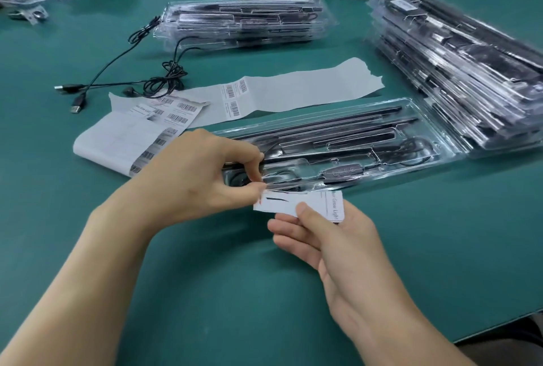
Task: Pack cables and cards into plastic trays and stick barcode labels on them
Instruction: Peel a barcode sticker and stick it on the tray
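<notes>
Our right hand [332,242] grips the card [299,205] at centre frame, thumb on top, steadying it while our left hand [199,177] pinches its left end, likely pressing a label. The filled tray [382,142] lies just beyond, with label sheets [164,118] to its left.

The near half of the green table [205,292] lies bare, with wide room either side of the arms. Straight ahead the open tray [352,142] bars the way, and the left hand [199,177] and right hand [332,242] pinch a card [299,204] just at its near edge. A tall stack of trays [458,71] walls off the right. To the left, label sheets [117,136] and loose cables [141,83] crowd the surface. A bare lane runs between the paper strip [293,86] and the back stack [244,21].
</notes>
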Motion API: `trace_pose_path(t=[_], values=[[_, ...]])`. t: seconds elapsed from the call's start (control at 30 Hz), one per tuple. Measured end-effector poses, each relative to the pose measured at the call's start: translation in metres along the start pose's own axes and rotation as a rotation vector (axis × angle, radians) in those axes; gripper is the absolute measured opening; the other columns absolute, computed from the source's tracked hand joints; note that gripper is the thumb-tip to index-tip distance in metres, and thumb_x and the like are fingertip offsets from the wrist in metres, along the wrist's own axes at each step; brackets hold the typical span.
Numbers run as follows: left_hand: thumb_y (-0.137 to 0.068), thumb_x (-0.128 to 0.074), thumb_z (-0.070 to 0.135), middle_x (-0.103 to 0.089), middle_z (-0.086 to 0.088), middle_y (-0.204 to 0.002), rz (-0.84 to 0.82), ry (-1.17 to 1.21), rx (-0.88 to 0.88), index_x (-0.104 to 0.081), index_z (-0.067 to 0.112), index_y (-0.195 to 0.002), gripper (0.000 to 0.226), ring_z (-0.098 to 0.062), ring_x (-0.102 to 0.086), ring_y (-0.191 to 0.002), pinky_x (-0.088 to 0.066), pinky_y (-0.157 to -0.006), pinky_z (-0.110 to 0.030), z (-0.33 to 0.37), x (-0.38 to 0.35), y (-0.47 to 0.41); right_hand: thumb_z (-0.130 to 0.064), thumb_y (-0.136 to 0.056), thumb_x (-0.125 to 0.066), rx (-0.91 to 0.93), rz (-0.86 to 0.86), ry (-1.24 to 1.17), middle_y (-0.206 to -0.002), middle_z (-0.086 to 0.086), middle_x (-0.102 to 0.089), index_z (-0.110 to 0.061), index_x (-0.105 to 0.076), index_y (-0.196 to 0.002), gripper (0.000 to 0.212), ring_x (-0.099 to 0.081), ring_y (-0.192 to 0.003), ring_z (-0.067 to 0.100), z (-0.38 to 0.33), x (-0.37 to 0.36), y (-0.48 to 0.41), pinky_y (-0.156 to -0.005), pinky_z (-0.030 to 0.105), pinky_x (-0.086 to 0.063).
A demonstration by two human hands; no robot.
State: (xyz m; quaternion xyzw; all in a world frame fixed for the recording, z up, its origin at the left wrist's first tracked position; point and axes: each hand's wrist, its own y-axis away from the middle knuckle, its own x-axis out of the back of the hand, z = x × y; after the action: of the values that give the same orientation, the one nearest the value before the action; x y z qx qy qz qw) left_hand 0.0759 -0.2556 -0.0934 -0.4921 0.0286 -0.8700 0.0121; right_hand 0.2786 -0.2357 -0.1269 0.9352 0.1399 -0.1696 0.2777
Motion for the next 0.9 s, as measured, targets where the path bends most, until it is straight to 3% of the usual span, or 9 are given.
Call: trace_pose_path(t=[0.23,0.37,0.47,0.6,0.7,0.8,0.9], values=[[-0.073,-0.055,0.057,-0.077,0.003,-0.089,0.026,-0.002,-0.024,-0.067,0.039,-0.085,0.025,-0.028,-0.072,-0.095,-0.054,-0.078,-0.045,-0.002,-0.001,-0.001,-0.005,-0.105,-0.051,0.086,0.014,-0.075,-0.082,0.011,-0.079,-0.001,-0.053,-0.123,0.018,-0.078,-0.073,0.025,0.009,-0.031,-0.003,-0.059,0.025,-0.060],[-0.074,-0.057,0.057,-0.076,0.007,-0.091,0.033,0.001,-0.037,-0.066,0.041,-0.086,0.022,-0.027,-0.072,-0.095,-0.053,-0.077,-0.044,-0.002,-0.001,0.000,-0.006,-0.105,-0.039,0.069,-0.033,-0.016,-0.088,0.011,-0.079,-0.004,-0.051,-0.123,0.022,-0.078,-0.079,0.025,0.009,-0.030,-0.003,-0.065,0.031,-0.063],[-0.075,-0.059,0.055,-0.075,0.021,-0.096,0.044,0.016,-0.052,-0.067,0.041,-0.085,0.019,-0.025,-0.072,-0.096,-0.054,-0.078,-0.043,-0.003,0.000,-0.001,-0.008,-0.106,-0.036,0.072,-0.066,0.108,-0.089,0.009,-0.079,-0.006,-0.059,-0.120,0.027,-0.078,-0.077,0.026,0.001,-0.019,-0.002,-0.061,0.030,-0.062],[-0.075,-0.065,0.048,-0.068,0.037,-0.105,0.049,0.044,-0.050,-0.068,0.039,-0.082,0.012,-0.017,-0.073,-0.099,-0.055,-0.083,-0.041,-0.004,-0.001,-0.002,-0.014,-0.107,-0.049,0.122,0.011,0.210,-0.082,0.006,-0.078,-0.002,-0.061,-0.114,0.019,-0.075,-0.059,0.025,-0.002,-0.012,-0.004,-0.049,0.026,-0.056],[-0.075,-0.066,0.048,-0.065,0.041,-0.110,0.050,0.045,-0.065,-0.067,0.040,-0.082,0.010,-0.017,-0.073,-0.100,-0.055,-0.083,-0.041,-0.005,-0.002,-0.002,-0.016,-0.106,-0.053,0.108,0.056,0.144,-0.081,0.003,-0.078,-0.015,-0.053,-0.112,0.006,-0.070,-0.049,0.024,0.005,-0.022,-0.004,-0.044,0.027,-0.054],[-0.077,-0.067,0.048,-0.070,0.033,-0.107,0.059,0.045,-0.083,-0.063,0.043,-0.081,0.007,-0.026,-0.073,-0.096,-0.055,-0.079,-0.043,-0.004,-0.001,-0.002,-0.018,-0.106,-0.054,0.104,0.083,0.080,-0.080,0.003,-0.078,-0.028,-0.041,-0.103,0.017,-0.070,-0.049,0.024,0.009,-0.031,-0.008,-0.045,0.029,-0.055],[-0.077,-0.066,0.048,-0.068,0.035,-0.108,0.061,0.040,-0.085,-0.063,0.042,-0.084,0.010,-0.028,-0.073,-0.092,-0.056,-0.078,-0.044,-0.003,-0.001,-0.002,-0.021,-0.106,-0.055,0.125,0.093,0.122,-0.075,0.003,-0.077,-0.028,-0.039,-0.100,0.019,-0.066,-0.043,0.021,0.009,-0.033,-0.010,-0.043,0.028,-0.053]])
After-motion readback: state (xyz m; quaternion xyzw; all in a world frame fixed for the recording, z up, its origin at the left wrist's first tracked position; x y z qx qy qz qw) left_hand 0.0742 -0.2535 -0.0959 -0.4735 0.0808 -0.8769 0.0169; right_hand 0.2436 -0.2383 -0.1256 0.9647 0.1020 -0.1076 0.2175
